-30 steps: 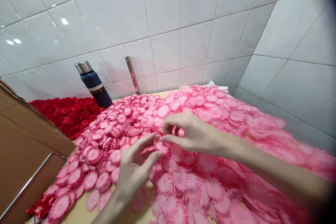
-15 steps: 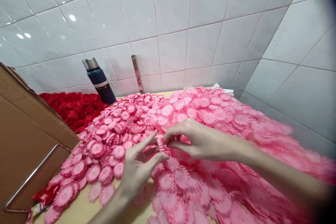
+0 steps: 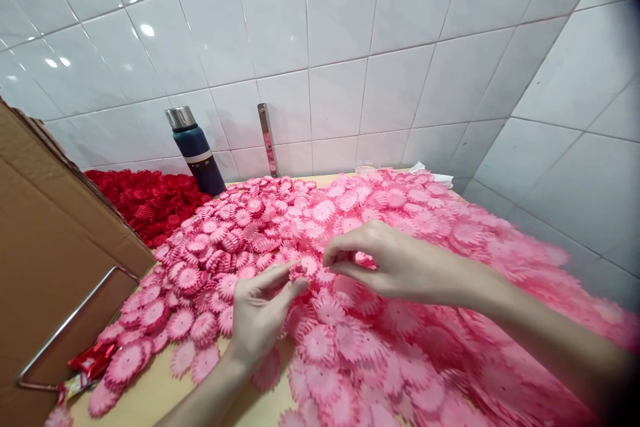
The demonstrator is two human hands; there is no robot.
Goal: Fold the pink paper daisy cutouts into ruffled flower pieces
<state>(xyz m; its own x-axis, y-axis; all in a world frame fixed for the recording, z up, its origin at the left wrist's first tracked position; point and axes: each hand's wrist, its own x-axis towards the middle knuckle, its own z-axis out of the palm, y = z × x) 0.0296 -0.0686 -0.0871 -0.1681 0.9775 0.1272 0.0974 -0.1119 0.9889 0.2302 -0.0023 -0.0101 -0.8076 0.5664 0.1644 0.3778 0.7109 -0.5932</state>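
Pink flower-shaped discs with fringed edges (image 3: 320, 345) lie in a wide, overlapping pile. Just above the middle of it, my left hand (image 3: 263, 310) pinches a small curled pink piece (image 3: 299, 271) between thumb and forefinger. To the right, a short gap away, my right hand (image 3: 370, 259) has its thumb and forefinger pressed together; whatever is between those fingertips is too small to make out. The hands do not touch each other.
A dark blue bottle (image 3: 197, 153) leans by a red pile (image 3: 155, 203) at the back left. A cardboard box (image 3: 55, 247) and a bent metal rod (image 3: 70, 323) stand at left, near a red wrapper (image 3: 93, 360). A metal strip (image 3: 267, 140) rests against the tiled wall.
My hands have drawn apart; my right hand has moved right, off the small pink piece. The fingers of my left hand have closed on that piece. The view has shifted slightly.
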